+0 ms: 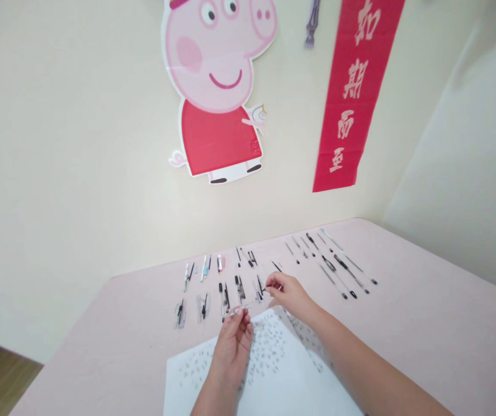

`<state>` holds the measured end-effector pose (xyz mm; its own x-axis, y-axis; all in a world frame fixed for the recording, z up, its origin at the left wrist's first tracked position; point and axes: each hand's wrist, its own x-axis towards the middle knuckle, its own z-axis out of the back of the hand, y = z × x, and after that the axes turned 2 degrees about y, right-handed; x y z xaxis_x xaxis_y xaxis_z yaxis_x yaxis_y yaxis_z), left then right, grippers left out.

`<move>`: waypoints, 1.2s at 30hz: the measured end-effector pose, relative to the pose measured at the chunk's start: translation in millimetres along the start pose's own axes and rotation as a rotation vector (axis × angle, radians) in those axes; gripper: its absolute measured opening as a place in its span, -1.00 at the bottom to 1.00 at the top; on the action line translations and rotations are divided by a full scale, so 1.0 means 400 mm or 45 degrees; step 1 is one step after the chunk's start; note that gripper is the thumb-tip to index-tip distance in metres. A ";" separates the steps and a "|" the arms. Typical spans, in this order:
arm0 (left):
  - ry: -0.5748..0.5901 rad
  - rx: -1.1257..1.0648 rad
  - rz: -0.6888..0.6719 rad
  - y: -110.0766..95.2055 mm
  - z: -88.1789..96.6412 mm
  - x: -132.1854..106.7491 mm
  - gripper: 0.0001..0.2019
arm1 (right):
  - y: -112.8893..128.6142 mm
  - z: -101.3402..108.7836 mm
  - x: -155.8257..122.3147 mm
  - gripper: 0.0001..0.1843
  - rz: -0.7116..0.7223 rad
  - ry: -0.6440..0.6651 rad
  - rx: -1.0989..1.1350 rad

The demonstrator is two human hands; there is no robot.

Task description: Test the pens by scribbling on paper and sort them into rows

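My left hand (234, 342) is closed over the paper, its thumb and fingers pinching a thin clear piece (248, 305) that looks like a pen barrel. Up and to the right, my right hand (290, 293) is closed too, with a small dark pen part (265, 289) at its fingertips. Whether the two pieces touch is too small to tell. Below the hands lies a white sheet of paper (300, 387) covered in small dark marks. Just beyond them are groups of pen parts, among them dark pieces (239, 288) and black pieces (225, 294).
On the pink table (425, 323), more pen parts lie in small groups at left, such as one clear-and-black set (181, 312). Rows of pens and refills (352, 273) lie at right. Behind stands a wall with a pig cutout (222, 136) and a red banner (347, 104).
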<state>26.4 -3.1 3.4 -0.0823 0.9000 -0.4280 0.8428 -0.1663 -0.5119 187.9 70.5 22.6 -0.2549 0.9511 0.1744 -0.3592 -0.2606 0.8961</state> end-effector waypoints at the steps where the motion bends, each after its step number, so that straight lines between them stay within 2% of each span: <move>1: 0.007 0.001 -0.003 0.000 0.000 -0.001 -0.87 | 0.005 -0.003 -0.009 -0.96 -0.029 0.027 0.107; 4: 0.017 0.004 -0.016 -0.001 -0.002 -0.002 -0.86 | 0.016 -0.008 -0.024 -0.93 -0.112 0.090 0.360; 7: 0.023 0.005 -0.033 -0.001 -0.003 -0.003 -0.85 | 0.026 -0.009 -0.028 -0.88 -0.157 0.145 0.466; 19: 0.037 0.021 -0.051 0.002 -0.004 -0.002 -0.85 | 0.045 -0.015 -0.037 -0.82 -0.155 0.214 0.482; 27: 0.103 0.070 -0.043 0.003 -0.001 -0.005 -0.87 | 0.041 -0.022 -0.034 -0.79 -0.191 0.177 0.524; 36: 0.053 0.062 -0.043 0.003 -0.004 -0.006 -0.86 | 0.030 -0.032 -0.036 -0.73 -0.216 0.185 0.473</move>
<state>28.4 -4.8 4.9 -0.0877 0.9213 -0.3790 0.8130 -0.1536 -0.5616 175.9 51.5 25.8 -0.3532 0.9352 -0.0238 -0.0660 0.0005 0.9978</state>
